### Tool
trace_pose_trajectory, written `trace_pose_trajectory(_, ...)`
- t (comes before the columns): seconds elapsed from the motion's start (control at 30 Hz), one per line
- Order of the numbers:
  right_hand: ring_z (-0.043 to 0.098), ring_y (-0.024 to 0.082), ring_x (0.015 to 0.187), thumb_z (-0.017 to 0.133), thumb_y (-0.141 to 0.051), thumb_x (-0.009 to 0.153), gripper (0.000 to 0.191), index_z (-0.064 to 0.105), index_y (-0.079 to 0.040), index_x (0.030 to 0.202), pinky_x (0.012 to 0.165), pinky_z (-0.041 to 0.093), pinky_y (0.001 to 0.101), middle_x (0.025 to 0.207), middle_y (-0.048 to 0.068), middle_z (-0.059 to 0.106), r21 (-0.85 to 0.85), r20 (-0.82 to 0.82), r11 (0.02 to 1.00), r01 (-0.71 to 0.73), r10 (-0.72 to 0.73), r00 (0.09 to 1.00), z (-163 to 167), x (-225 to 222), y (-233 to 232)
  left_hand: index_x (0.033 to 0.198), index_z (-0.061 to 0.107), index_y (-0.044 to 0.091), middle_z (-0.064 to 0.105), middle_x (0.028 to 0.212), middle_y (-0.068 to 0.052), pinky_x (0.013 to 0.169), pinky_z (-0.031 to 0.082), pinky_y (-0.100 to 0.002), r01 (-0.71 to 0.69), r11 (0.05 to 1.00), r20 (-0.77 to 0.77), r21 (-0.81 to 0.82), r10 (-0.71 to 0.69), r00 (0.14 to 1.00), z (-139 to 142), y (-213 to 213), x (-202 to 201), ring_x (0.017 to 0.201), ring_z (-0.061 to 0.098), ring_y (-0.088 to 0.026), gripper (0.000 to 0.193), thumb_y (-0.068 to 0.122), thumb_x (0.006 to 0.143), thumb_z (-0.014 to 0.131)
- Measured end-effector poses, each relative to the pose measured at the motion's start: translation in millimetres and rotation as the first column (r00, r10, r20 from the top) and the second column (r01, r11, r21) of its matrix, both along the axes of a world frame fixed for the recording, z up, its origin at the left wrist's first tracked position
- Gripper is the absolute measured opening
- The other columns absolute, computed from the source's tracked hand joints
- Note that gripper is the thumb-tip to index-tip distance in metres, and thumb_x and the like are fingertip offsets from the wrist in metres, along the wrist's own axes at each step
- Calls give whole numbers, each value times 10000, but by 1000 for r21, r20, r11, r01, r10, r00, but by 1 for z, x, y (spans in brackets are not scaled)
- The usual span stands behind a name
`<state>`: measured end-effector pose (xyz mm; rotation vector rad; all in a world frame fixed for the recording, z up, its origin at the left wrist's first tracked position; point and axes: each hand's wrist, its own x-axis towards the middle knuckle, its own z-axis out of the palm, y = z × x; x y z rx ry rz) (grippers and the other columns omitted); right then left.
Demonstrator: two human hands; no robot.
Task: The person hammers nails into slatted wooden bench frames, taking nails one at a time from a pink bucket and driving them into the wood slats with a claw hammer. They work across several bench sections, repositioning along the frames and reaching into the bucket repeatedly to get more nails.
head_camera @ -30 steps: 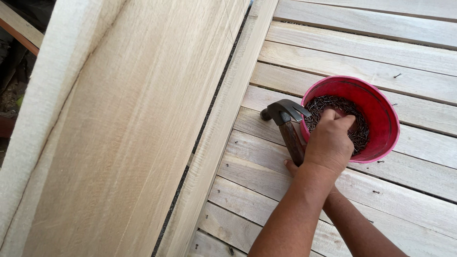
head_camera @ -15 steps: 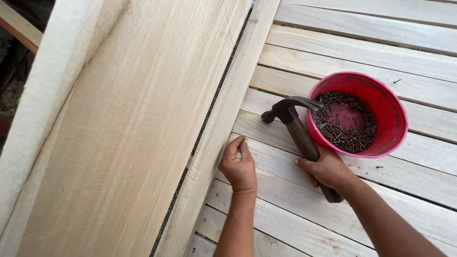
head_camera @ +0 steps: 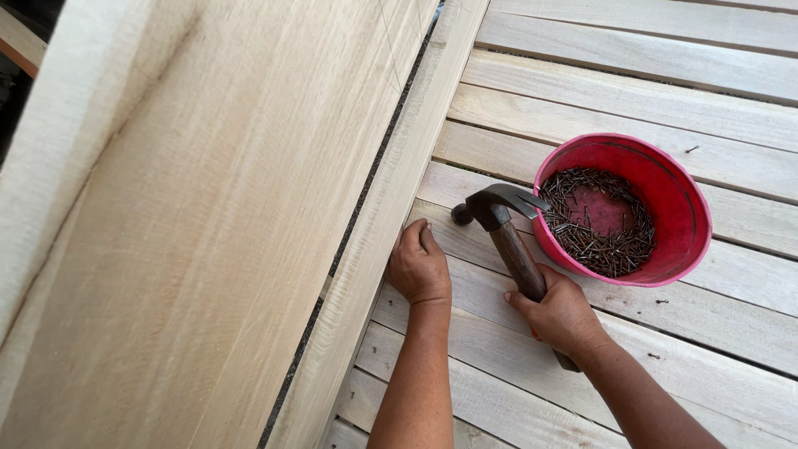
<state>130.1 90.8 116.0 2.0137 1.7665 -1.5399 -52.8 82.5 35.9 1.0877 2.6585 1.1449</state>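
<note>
On the slatted wood surface [head_camera: 632, 91], head view, one camera only:

Left hand [head_camera: 420, 268]: one, knuckles up, fingers curled together, fingertips pressed down where a slat meets the long edge board [head_camera: 391, 208]. Whether it pinches anything under the fingertips cannot be told.

Right hand [head_camera: 561, 312]: one, wrapped closed around the lower handle of the hammer, thumb lying along the shaft.

Hammer [head_camera: 503, 224]: one claw hammer, dark metal head, brown wooden handle. Head sits just right of the left hand's fingertips; the claw points toward the bucket rim and reaches it or nearly so. Handle runs down-right through the right fist, and its butt end shows below the wrist.

Bucket [head_camera: 686, 195]: one, round, red-pink, standing on the slats right of the hammer head, near the right hand.

Nails [head_camera: 611, 245]: too many to count, dark and thin, heaped in a ring around the bucket's floor, bare pink patch in the middle.

Loose nails or nail heads on slats: about four small dark marks, near and below the bucket.

Slats: roughly ten pale boards in sight, laid side by side, narrow gaps between.

Wide plank [head_camera: 208, 216]: one, pale, filling the left half of the view, a dark gap between it and the edge board.
</note>
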Motion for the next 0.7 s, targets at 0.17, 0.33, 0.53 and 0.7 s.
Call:
trace_pose_trajectory(0.17, 629, 187, 540, 732, -302, 907, 389, 609, -105, 1218, 547, 572, 381, 661, 98, 633, -11, 31, 1000, -10, 11, 999, -1, 0, -1, 1045, 793, 163, 792, 1000, -47, 815, 579, -395, -74, 994, 64, -81, 79, 995, 3, 8, 1, 930, 752, -233, 170, 236, 947, 674)
trace_pose_trajectory(0.33, 683, 226, 613, 731, -348, 903, 387, 636, -98, 1183, 687, 596, 415, 721, 112, 693, 49, 92, 996, -74, 69, 993, -4, 0, -3, 1092, 775, 186, 796, 1006, -13, 950, 491, -448, -51, 977, 69, -209, 67, 995, 5, 14, 2, 1027, 716, -218, 209, 245, 957, 628)
trace_pose_trajectory(0.53, 730, 218, 784, 710, -365, 926, 357, 635, -116, 1171, 806, 589, 415, 826, 119, 719, 44, 141, 995, -90, 83, 987, -4, -3, -7, 1109, 765, 197, 782, 1044, 5, 969, 491, -440, -57, 968, 91, -245, 81, 993, 4, 16, 1, 1075, 699, -202, 227, 283, 982, 597)
trace_pose_trajectory(0.7, 713, 236, 756, 734, -376, 906, 353, 638, -99, 1101, 777, 571, 433, 790, 125, 708, 58, 123, 994, -92, 84, 989, -2, -5, -10, 1110, 768, 189, 777, 1032, -9, 962, 481, -455, -74, 958, 60, -278, 95, 994, 5, 17, 0, 1057, 695, -220, 229, 294, 997, 597)
